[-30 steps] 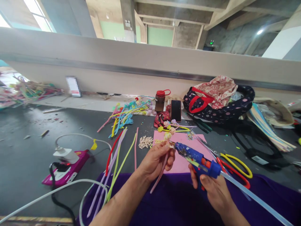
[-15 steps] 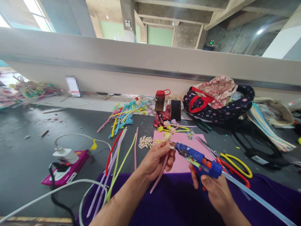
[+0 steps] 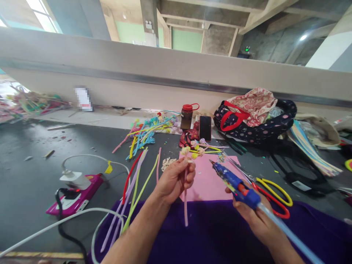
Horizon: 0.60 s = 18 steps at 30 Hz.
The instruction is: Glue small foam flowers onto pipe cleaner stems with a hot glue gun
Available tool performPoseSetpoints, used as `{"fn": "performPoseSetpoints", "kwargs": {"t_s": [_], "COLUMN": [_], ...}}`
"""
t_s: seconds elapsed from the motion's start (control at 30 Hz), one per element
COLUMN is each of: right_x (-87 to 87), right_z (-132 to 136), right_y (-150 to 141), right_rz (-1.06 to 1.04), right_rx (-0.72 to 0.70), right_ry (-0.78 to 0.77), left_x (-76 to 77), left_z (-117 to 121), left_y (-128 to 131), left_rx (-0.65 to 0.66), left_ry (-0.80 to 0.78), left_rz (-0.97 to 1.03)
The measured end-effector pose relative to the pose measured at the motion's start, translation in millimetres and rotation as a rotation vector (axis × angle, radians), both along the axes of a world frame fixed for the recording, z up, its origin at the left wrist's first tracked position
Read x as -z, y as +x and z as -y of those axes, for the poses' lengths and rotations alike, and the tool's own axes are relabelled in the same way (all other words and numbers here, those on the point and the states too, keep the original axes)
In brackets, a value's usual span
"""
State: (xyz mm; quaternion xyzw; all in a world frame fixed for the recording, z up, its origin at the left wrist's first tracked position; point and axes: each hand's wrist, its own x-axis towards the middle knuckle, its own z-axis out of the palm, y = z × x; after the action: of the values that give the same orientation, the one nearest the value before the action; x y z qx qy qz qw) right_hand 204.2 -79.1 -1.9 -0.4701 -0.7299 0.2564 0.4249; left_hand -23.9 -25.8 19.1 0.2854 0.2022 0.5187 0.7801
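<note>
Gap's opened up since the last frame: the blue hot-glue gun with a grubby barrel (image 3: 231, 182) has pulled back to the right, and the left hand (image 3: 173, 181) has drifted a bit left with its work. The thin pink fuzzy stem (image 3: 186, 209) used to slant and now runs almost straight down toward the person.

Left thumb and fingers are pinched in tight around that stem, just under a pale yellow fuzzy bloom (image 3: 185, 150) that pokes out past the fingertips on the far side. There's a small whitish bit (image 3: 190, 161) right by the fingertips too, but I can't tell what it is. Right hand (image 3: 255, 216) is wrapped round the gun's grip; whether a finger is squeezing the trigger, can't tell.

Main thing spatially, imo: the nozzle sits to the right of the bloom and whitish bit, near but not touching, aimed up and left. Gun's long axis runs diagonally, stem's is close to upright in view. Left hand is obviously the nearer one to the bloom. Flat pink sheet (image 3: 209, 187) lies beneath the gap, with yellow-and-red-handled scissors (image 3: 275, 189) beyond the gun.
</note>
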Motion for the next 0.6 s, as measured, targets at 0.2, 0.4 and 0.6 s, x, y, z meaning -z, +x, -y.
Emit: {"fn": "performPoseSetpoints", "kwargs": {"t_s": [0.2, 0.4, 0.6], "right_x": [11.6, 31.6, 32.4], "right_z": [1.0, -1.4, -2.7], "right_y": [-13.8, -28.7, -25.7], "right_rz": [0.549, 0.674, 0.689], "right_rx": [0.013, 0.033, 0.033], "right_ry": [-0.069, -0.119, -0.094], "left_x": [-14.0, -15.8, -13.8], "left_z": [1.4, 3.8, 5.4], "left_y": [-16.6, -19.0, -12.6], "left_rx": [-0.072, -0.066, -0.030], "left_ry": [-0.007, 0.007, 0.037], "left_rz": [0.089, 0.105, 0.049]}}
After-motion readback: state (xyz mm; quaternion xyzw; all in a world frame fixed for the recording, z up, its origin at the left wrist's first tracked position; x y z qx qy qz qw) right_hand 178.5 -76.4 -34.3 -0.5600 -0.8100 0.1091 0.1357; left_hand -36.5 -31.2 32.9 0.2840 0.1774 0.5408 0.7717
